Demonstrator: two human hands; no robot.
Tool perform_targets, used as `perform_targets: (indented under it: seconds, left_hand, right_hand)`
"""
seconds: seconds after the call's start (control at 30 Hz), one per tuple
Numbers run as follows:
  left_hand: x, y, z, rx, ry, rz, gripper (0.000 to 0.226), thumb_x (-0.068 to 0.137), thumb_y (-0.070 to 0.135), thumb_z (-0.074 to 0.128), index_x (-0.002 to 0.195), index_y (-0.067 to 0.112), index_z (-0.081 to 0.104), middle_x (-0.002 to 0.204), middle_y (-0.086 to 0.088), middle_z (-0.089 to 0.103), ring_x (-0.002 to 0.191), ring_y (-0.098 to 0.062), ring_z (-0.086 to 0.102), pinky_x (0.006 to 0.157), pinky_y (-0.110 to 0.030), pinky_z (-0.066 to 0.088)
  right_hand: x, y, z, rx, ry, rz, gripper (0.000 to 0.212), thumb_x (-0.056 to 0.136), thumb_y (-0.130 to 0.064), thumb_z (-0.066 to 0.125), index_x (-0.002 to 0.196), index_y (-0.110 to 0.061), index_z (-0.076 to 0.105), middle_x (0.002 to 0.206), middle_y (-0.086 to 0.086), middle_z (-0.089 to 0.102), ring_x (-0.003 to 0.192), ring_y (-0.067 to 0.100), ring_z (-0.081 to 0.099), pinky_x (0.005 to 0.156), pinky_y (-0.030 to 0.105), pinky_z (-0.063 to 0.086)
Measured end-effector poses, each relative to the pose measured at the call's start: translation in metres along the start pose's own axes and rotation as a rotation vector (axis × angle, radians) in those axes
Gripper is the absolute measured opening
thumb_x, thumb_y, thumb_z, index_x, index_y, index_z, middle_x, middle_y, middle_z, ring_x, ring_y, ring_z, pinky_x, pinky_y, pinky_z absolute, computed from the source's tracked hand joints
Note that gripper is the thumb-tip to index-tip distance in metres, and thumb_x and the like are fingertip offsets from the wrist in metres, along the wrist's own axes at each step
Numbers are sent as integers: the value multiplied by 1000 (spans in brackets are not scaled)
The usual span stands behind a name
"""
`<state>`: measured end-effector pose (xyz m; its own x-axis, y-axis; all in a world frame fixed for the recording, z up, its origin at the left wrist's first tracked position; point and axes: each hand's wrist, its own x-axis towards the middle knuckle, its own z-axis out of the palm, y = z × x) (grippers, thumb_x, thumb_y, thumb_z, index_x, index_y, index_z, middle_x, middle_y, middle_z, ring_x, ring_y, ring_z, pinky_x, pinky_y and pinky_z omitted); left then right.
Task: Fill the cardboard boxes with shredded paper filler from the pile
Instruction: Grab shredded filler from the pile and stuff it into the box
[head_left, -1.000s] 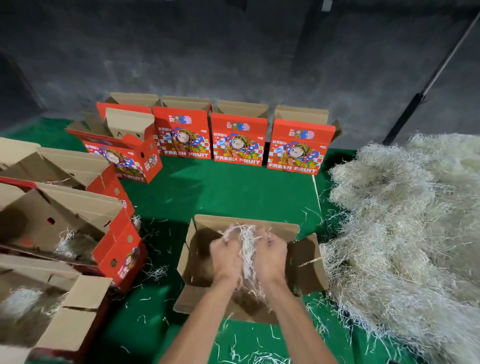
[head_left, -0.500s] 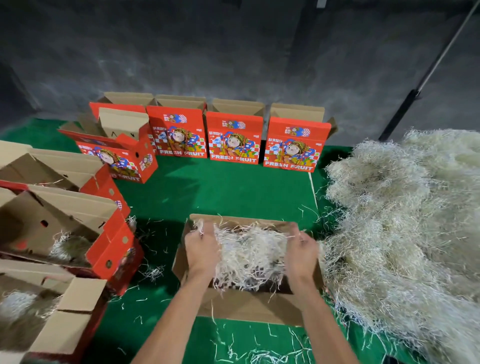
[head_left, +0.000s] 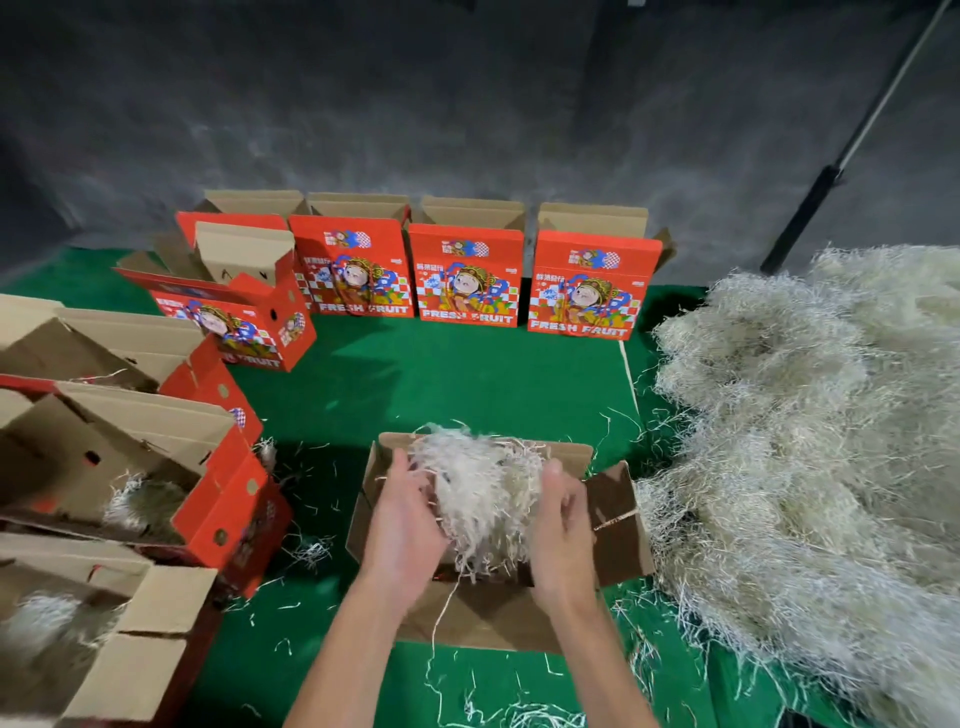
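Observation:
An open brown cardboard box (head_left: 483, 621) stands on the green mat right in front of me. Over its opening sits a pale clump of shredded paper (head_left: 480, 499), bulging above the rim. My left hand (head_left: 402, 522) grips the clump's left side, fingers dug into the strands. On the right side my right hand (head_left: 561, 527) holds it, thumb up and fingers curled. The big pile of shredded paper (head_left: 810, 441) lies to the right, touching the box's right flap.
Several red "FRESH FRUIT" boxes (head_left: 467, 275) stand open along the back wall. More open boxes (head_left: 208, 499) line the left side, some with filler inside. Loose strands litter the green mat (head_left: 441, 384). A dark pole (head_left: 810, 208) leans at the far right.
My hands pulled a tight bunch of paper apart over the box, then came closer again around the fluffed clump. The view shifted slightly nearer.

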<state>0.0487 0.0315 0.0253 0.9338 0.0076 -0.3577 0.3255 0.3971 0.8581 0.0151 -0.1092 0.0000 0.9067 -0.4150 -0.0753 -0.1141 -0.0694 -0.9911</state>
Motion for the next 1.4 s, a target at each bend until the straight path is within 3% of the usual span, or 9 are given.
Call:
perform_targets:
  seconds: [0.17, 0.4, 0.57, 0.67, 0.83, 1.0, 1.23, 1.3, 1.4]
  left_hand:
    - [-16, -14, 10, 761, 32, 334, 16, 95, 43, 58, 111, 47, 59, 114, 27, 63, 114, 1, 58, 105, -29, 45]
    - [-8, -25, 27, 516, 187, 92, 89, 80, 82, 46, 151, 31, 31, 152, 15, 38, 140, -12, 38, 116, -42, 31]
    - [6, -27, 21, 526, 216, 117, 95, 71, 86, 47, 132, 14, 54, 88, 18, 63, 82, 1, 62, 78, -20, 48]
    - [20, -9, 1, 461, 166, 5, 95, 72, 85, 50, 146, 26, 44, 133, -21, 57, 103, -24, 68, 92, -43, 54]
    - [29, -37, 15, 315, 37, -54, 54, 98, 56, 48, 147, 38, 38, 150, 1, 46, 134, -23, 47, 112, -55, 37]
    - [37, -25, -10, 407, 200, 124, 29, 84, 61, 64, 96, 35, 63, 51, 12, 51, 45, -5, 46, 43, -15, 43]
    - [11, -31, 26, 511, 132, 4, 107, 63, 100, 42, 130, 18, 57, 120, 11, 62, 110, -5, 61, 93, -35, 51]
    - [10, -35, 33, 548, 183, 124, 82, 65, 97, 45, 76, 17, 61, 69, 9, 60, 58, 3, 58, 58, -24, 51]
    - [18, -14, 11, 573, 274, 137, 71, 72, 88, 52, 75, 18, 44, 57, 10, 42, 48, -10, 40, 52, -27, 45]
  right_hand:
    - [-1, -5, 19, -21, -119, 120, 92, 81, -84, 42, 153, -27, 32, 152, -12, 40, 140, 9, 37, 115, 38, 33]
    - [-1, -5, 26, 31, -144, 105, 65, 94, -74, 27, 146, -37, 40, 144, -23, 40, 133, -3, 35, 110, 24, 28]
    - [20, -5, 10, -84, -104, 38, 23, 101, -33, 51, 86, -16, 55, 61, -7, 53, 49, 6, 42, 47, 17, 37]
    - [29, -10, -8, -41, -115, 14, 39, 97, -46, 53, 81, -11, 53, 50, -9, 40, 45, 9, 29, 45, 22, 32]
    - [16, -16, 24, -200, -99, -65, 51, 90, -75, 36, 71, -30, 50, 47, -23, 46, 42, -2, 40, 48, 8, 32]
    - [34, 0, 1, -193, -59, -5, 54, 99, -49, 46, 61, -11, 54, 42, -9, 44, 38, 8, 33, 38, 24, 29]
    - [19, -4, 29, -160, -28, -113, 45, 103, -39, 46, 64, -19, 57, 51, -9, 54, 41, 3, 46, 40, 24, 37]
    - [20, -4, 30, -143, -33, -155, 36, 101, -38, 52, 70, -22, 59, 49, -9, 54, 40, 2, 43, 40, 21, 37]
    - [31, -5, 3, -28, -36, -19, 26, 96, -50, 54, 98, -26, 63, 42, -6, 40, 37, 11, 27, 35, 21, 22]
